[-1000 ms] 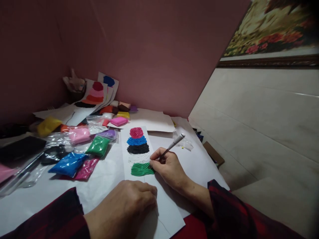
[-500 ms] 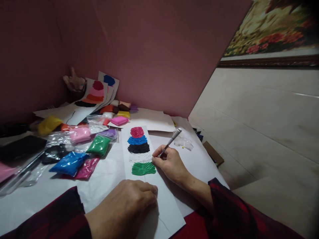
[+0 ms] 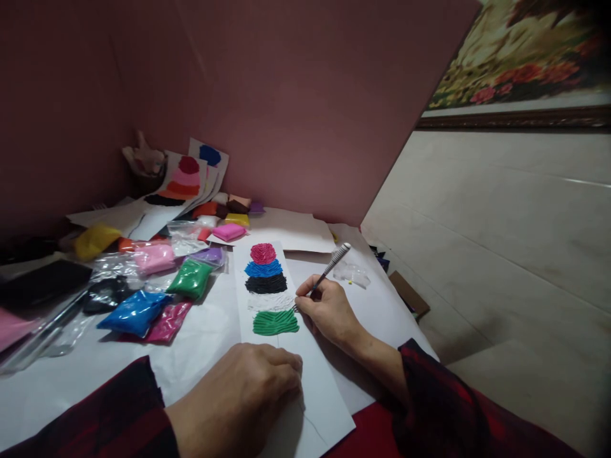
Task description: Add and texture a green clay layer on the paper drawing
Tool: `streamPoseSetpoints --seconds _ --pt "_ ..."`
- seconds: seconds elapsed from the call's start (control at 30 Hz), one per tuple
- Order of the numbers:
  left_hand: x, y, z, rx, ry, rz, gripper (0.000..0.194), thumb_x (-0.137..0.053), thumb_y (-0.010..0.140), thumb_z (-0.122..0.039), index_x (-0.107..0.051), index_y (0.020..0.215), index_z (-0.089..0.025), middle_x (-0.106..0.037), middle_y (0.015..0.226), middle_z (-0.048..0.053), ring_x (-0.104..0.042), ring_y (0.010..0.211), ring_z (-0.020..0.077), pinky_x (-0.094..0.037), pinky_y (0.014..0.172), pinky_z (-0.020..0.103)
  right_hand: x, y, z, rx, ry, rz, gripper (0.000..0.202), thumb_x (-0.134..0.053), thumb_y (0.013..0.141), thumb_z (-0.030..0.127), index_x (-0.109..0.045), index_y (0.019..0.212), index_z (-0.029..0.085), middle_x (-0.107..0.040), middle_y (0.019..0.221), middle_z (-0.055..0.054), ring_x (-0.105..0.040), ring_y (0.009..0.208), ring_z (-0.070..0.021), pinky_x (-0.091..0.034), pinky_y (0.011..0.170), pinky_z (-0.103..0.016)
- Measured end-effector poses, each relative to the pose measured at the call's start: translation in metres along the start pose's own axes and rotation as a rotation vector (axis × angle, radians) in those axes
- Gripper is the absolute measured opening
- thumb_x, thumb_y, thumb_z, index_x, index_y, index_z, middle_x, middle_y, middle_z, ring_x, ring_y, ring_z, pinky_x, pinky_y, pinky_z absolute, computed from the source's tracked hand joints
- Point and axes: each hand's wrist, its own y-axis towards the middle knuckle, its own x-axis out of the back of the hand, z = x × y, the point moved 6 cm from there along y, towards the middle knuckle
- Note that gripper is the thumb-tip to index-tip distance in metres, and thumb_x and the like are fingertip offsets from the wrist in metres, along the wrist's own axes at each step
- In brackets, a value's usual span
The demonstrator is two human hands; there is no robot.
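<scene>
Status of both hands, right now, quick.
Left hand: curled over the white paper; whether it grips anything cannot be told.
Right hand: closed, holding a slim tool beside the green band.

no legible text, seemingly no numbers

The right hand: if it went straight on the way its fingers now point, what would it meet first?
Probably the white band on the paper, just beyond the fingertips; how high the right hand sits is unclear.

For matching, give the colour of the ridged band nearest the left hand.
Green ridged band; see head view.
</scene>
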Motion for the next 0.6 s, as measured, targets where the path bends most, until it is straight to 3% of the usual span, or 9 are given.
streamPoseSetpoints --seconds 0.13,0.2,0.33,0.6 --pt "0.002 0.0 -0.002 -0.005 0.009 -0.011 0.027 -0.043 0.085 -0.003 -0.057 0.066 -0.017 -0.062 0.071 0.002 -0.056 0.064 0.0119 -0.045 0.06 0.022 -0.002 -0.001 -0.004 -0.044 0.127 -0.012 0.006 -0.058 0.07 0.017 -0.052 0.071 0.02 -0.048 0.04 0.008 -0.043 0.031 -0.0104 -0.031 0.034 -0.021" --pt "0.004 0.001 -0.004 -0.004 0.013 -0.016 0.028 -0.043 0.085 -0.003 -0.057 0.065 -0.017 -0.061 0.069 0.001 -0.055 0.062 0.0116 -0.045 0.058 0.022 -0.003 -0.003 -0.001 0.009 0.157 -0.04 0.007 -0.061 0.071 0.02 -0.055 0.072 0.019 -0.052 0.047 0.006 -0.047 0.038 -0.0104 -0.036 0.038 -0.021" --pt "0.003 0.001 -0.004 0.0 0.02 -0.021 0.028 -0.043 0.085 -0.004 -0.058 0.065 -0.017 -0.06 0.068 0.001 -0.054 0.061 0.0116 -0.045 0.057 0.022 -0.011 -0.01 0.007 0.105 0.118 0.001 0.004 -0.064 0.073 0.019 -0.06 0.074 0.016 -0.057 0.063 0.002 -0.052 0.056 -0.0104 -0.043 0.053 -0.022" --pt "-0.002 0.0 0.002 0.014 0.04 -0.025 0.028 -0.042 0.085 -0.004 -0.059 0.066 -0.017 -0.063 0.071 0.003 -0.057 0.063 0.012 -0.047 0.06 0.022 -0.019 -0.012 0.004 0.1 0.059 0.043 0.004 -0.063 0.076 0.021 -0.061 0.077 0.017 -0.058 0.064 0.001 -0.052 0.058 -0.0115 -0.043 0.054 -0.023"
